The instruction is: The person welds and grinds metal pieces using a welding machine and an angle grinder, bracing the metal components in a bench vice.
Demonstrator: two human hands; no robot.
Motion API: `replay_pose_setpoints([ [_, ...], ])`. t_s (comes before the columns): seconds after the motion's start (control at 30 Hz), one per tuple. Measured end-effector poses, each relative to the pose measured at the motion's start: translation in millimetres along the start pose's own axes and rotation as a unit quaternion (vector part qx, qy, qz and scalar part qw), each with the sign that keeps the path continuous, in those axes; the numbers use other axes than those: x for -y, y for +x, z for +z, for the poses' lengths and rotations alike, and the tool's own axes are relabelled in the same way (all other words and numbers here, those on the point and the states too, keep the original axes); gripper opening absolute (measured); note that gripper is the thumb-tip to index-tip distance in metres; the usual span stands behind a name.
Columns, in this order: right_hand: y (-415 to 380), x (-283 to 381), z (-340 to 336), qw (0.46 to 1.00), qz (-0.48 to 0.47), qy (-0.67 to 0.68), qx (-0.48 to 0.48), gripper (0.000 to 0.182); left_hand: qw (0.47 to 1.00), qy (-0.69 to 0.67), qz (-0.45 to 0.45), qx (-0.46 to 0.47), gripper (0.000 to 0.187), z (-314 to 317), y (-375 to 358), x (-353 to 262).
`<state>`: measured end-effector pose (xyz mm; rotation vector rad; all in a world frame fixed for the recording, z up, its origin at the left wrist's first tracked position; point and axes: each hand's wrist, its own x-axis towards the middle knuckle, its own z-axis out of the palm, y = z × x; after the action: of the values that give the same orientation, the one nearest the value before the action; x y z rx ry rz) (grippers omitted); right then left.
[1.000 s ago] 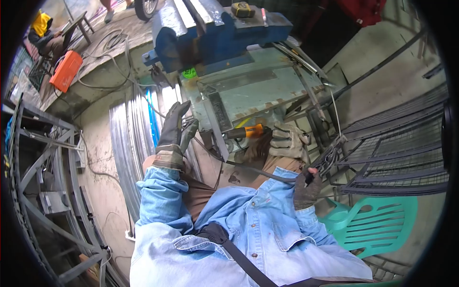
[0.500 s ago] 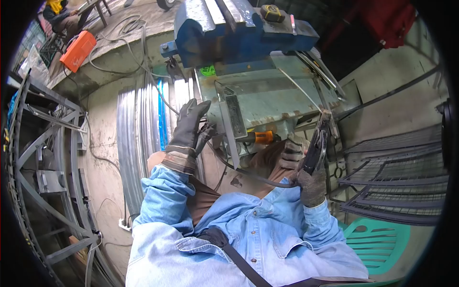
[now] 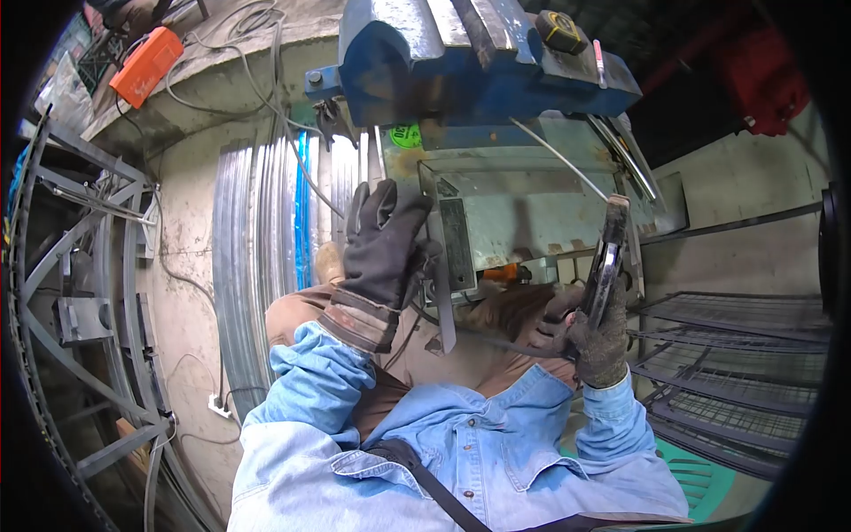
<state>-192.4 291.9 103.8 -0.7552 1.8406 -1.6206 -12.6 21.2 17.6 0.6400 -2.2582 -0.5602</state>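
Observation:
My right hand (image 3: 598, 341), in a worn glove, is wrapped round a welding electrode holder (image 3: 607, 257). A thin electrode (image 3: 558, 160) juts from its jaws up and left towards the underside of the blue bench vise (image 3: 434, 84). My left hand (image 3: 379, 248), in a dark leather glove, is raised over my knee with fingers stretched upward and nothing in the palm. Its thumb is right beside a flat metal strip (image 3: 444, 301) that hangs down at the left of the metal worktop (image 3: 514, 217). The holder's cable runs low across my lap.
A tape measure (image 3: 560, 32) and a pink-and-white marker (image 3: 599, 64) lie on the vise. Metal profiles (image 3: 238, 266) lie at left, beside a steel frame (image 3: 84, 301). An orange box (image 3: 147, 66) sits among cables. Mesh racks (image 3: 727, 355) and a green chair (image 3: 696, 470) are at right.
My left hand has moved right, nearer the metal strip, and turned its back more to view. My right hand has shifted slightly right and down with the electrode holder. The view has tilted.

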Motion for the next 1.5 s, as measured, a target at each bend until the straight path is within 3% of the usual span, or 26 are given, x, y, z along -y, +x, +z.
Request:
replay_pose_setpoints([
  [0.07, 5, -4, -5, 0.998, 0.020, -0.041, 0.042, 0.050, 1.000, -0.005, 0.017, 0.008, 0.059, 0, -1, -2],
  [0.2, 13, 6, 9, 0.987, 0.063, -0.149, 0.020, 0.050, 0.999, -0.042, -0.006, 0.024, 0.060, 7, -1, -3],
  [0.27, 16, 1, 12, 0.979, -0.029, -0.199, 0.043, 0.053, 0.998, -0.065, -0.019, 0.020, 0.060, 5, 0, -5],
  [0.33, 16, 6, 17, 0.977, -0.027, -0.204, 0.050, 0.054, 0.996, -0.081, -0.028, 0.009, 0.061, 6, 0, -4],
  [0.4, 17, 12, 19, 0.976, 0.047, -0.205, 0.052, 0.057, 0.996, -0.082, -0.020, 0.020, 0.061, 8, 0, -1],
  [0.5, 22, 6, 11, 0.954, -0.014, -0.294, 0.065, 0.061, 0.997, -0.065, -0.022, 0.041, 0.062, 4, 2, -3],
  [0.73, 29, 10, 13, 0.954, -0.034, -0.287, 0.075, 0.065, 0.997, -0.035, -0.023, 0.070, 0.060, 3, 9, 0],
  [0.9, 38, 18, 19, 0.969, 0.031, -0.236, 0.064, 0.065, 0.996, -0.021, -0.060, 0.068, 0.057, 4, 16, 0],
  [1.1, 50, 23, 19, 0.956, 0.045, -0.280, 0.078, 0.066, 0.995, -0.036, -0.086, 0.030, 0.058, 20, 8, 7],
  [1.33, 57, 30, 29, 0.947, 0.038, -0.304, 0.097, 0.067, 0.990, -0.053, -0.119, 0.056, 0.061, 20, 7, 7],
  [1.5, 49, 16, 28, 0.967, 0.080, -0.238, 0.042, 0.066, 0.990, -0.050, -0.124, 0.048, 0.062, 24, 4, 10],
])
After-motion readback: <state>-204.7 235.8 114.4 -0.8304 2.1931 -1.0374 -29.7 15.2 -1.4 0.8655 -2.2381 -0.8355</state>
